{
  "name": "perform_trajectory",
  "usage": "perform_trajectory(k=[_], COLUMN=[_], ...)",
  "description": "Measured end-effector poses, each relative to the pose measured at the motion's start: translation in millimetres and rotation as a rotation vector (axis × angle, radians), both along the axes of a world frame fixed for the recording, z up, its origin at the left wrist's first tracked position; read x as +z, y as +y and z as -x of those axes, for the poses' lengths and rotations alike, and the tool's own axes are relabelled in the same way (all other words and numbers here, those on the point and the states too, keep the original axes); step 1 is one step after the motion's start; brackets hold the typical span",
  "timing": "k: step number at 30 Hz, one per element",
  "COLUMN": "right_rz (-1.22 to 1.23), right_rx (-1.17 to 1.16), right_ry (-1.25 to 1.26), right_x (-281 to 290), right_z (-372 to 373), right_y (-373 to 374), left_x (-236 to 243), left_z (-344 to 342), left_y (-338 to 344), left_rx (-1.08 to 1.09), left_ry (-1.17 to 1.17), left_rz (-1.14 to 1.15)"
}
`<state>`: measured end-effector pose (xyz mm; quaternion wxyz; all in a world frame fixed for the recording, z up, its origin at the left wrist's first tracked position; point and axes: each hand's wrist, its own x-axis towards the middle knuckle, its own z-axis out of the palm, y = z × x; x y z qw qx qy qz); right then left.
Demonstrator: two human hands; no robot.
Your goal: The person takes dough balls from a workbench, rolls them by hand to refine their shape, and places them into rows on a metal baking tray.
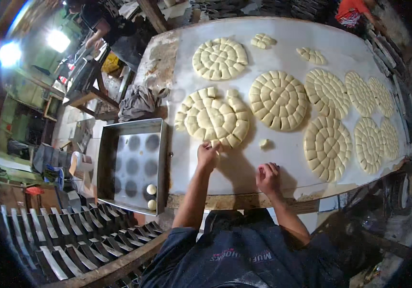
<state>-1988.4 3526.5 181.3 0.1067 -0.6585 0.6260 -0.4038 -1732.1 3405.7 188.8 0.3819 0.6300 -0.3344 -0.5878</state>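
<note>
My left hand (207,156) pinches a small piece of dough (215,143) at the near edge of a cut dough round (213,117). This round has a ring of pieces around its middle, with gaps at its far and near-left sides. My right hand (267,176) is curled closed above the table's near edge; its fingers hide whatever may be inside. A lone chunk of dough (264,143) lies between the round and my right hand. Beside it stands another cut round (279,101), its wedges and squares set close together.
More cut rounds (328,149) cover the right side of the pale table (191,180), with small dough clusters (262,41) at the far side. A metal tray (101,165) on the left holds two dough balls (152,189). A grey cloth (139,103) lies behind it. Two other people work farther off.
</note>
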Motion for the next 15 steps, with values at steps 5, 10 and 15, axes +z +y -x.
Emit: perform_trajectory(k=[5,10,15], right_rz=[-0.020,-0.084,-0.360], right_rx=[0.134,-0.048,0.355], right_ry=[-0.047,-0.404,-0.766], right_x=[0,-4,-14], right_z=[2,0,-82], right_y=[0,16,50], left_x=[-15,-1,21], left_z=[-36,-75,-95], left_y=[28,99,188], left_rx=[-0.015,-0.219,-0.238], left_ry=[-0.041,-0.708,-0.350], left_rz=[0.024,0.098,0.291])
